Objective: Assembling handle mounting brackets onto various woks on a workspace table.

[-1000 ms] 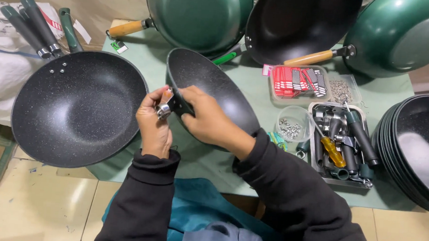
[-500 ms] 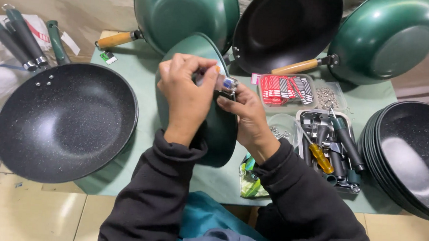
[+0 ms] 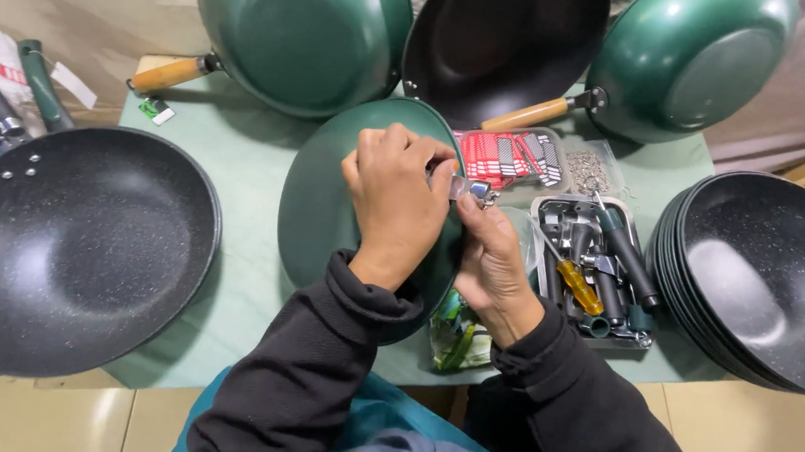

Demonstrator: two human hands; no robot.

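Left hand grips the green pan at mid-table. Right hand pinches a small metal part, possibly a bracket.

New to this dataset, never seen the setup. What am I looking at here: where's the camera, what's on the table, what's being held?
There is no machine here: a person works with two bare hands, and the single camera sits on their head, looking down. That is why you see dark sleeves coming in from the bottom edge.

The left hand steadies a green pan turned with its underside towards the camera. The right hand pinches a small metal fitting at the pan's rim; what kind of part it is I cannot tell.

On the green table cover lie a large black speckled pan on the left, a stack of black pans on the right, and three pans with wooden handles propped along the back. Beside the right hand is a tray of tools with a yellow-handled screwdriver, plus a bag of small screws.
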